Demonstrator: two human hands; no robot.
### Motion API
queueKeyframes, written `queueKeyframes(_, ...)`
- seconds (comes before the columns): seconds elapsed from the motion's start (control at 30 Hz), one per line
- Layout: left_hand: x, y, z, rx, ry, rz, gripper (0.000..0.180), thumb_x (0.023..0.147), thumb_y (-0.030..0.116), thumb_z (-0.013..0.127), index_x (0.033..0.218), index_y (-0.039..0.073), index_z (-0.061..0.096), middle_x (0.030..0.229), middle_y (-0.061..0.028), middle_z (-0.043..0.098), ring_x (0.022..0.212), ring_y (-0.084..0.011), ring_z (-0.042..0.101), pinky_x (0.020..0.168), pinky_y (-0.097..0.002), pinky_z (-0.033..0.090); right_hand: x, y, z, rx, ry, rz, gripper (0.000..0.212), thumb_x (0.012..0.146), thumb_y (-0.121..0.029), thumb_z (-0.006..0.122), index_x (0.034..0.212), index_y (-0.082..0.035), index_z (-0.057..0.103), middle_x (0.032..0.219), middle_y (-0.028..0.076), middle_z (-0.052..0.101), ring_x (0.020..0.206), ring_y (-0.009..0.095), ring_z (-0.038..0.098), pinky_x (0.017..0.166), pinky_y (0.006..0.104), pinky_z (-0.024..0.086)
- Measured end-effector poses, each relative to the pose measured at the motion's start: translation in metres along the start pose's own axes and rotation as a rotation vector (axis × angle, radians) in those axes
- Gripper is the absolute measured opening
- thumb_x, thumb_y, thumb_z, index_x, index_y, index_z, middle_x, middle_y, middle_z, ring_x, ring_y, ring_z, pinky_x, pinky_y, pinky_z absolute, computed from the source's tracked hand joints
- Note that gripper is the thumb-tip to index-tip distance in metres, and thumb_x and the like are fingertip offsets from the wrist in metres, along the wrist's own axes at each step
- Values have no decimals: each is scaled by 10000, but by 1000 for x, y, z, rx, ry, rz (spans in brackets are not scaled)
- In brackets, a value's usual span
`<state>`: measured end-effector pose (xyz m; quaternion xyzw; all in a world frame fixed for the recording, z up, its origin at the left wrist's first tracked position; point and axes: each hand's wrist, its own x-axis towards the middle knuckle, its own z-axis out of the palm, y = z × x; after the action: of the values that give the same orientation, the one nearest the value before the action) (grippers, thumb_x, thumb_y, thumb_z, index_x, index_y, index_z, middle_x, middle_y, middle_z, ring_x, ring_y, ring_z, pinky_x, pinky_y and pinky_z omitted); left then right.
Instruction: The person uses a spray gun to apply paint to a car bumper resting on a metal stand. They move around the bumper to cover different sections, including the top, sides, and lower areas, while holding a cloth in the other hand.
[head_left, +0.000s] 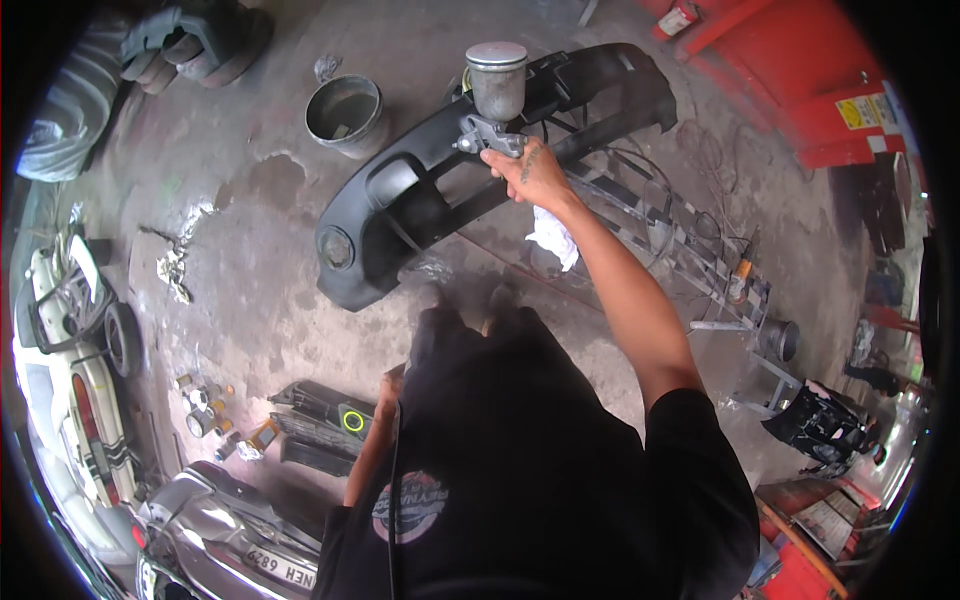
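Observation:
My right hand (538,178) is wrapped round the grip of a spray gun (492,136). A metal paint cup (497,85) with a lid stands upright on top of the gun. Below this hand hangs a crumpled white cloth or paper (553,238); how it is held is hidden. Beyond and beneath the gun lies a dark car bumper (395,215) with a round opening at its left end. Down beside my hip is my left hand (391,386), its fingers mostly out of sight. A thin black hose or cord (394,480) runs over my shirt close to it.
A bucket (345,115) stands left of the bumper. A metal frame (650,205) reaches out to its right. Several small cans (205,410) and dark car parts (315,425) sit at lower left, near a parked car (230,530). Red panels (780,75) rise at upper right.

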<state>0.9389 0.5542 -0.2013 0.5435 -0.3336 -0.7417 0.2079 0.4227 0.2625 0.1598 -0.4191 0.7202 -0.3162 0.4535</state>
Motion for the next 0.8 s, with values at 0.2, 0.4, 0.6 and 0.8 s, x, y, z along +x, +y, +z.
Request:
queueKeyframes(0.2, 20, 36, -2, 236, -40, 265, 495, 964, 196, 516, 1333, -113, 634, 1242, -193, 725, 1188, -242, 658, 1054, -368, 498, 70, 8, -50, -402, 427, -105, 454, 919, -423, 726, 1101, -7, 720, 970, 252, 754, 965, 433, 727, 854, 493, 566)
queueKeyframes(0.4, 39, 130, 1, 624, -212, 279, 426, 924, 159, 506, 1234, -58, 702, 1199, -194, 746, 1176, -284, 687, 1034, -385, 514, 71, 10, -80, -648, 763, -44, 432, 943, -397, 674, 1155, -24, 723, 996, 275, 746, 996, 467, 711, 886, 533, 553)
queueKeyframes(0.6, 102, 114, -44, 665, -259, 239, 204, 877, 28, 544, 1017, -21, 684, 1089, -230, 721, 1049, -429, 681, 928, -446, 551, 33, -11, -19, -164, 421, 177, 449, 904, -396, 733, 1058, 25, 735, 881, 295, 736, 907, 436, 745, 796, 477, 556)
queueKeyframes(0.8, 133, 201, -5, 734, -405, 373, 113, 828, 18, 612, 936, 14, 644, 976, -211, 679, 944, -431, 663, 798, -483, 541, 37, 5, 2, -364, 586, 199, 421, 922, -371, 716, 1099, 11, 735, 936, 292, 736, 957, 462, 724, 853, 493, 553)
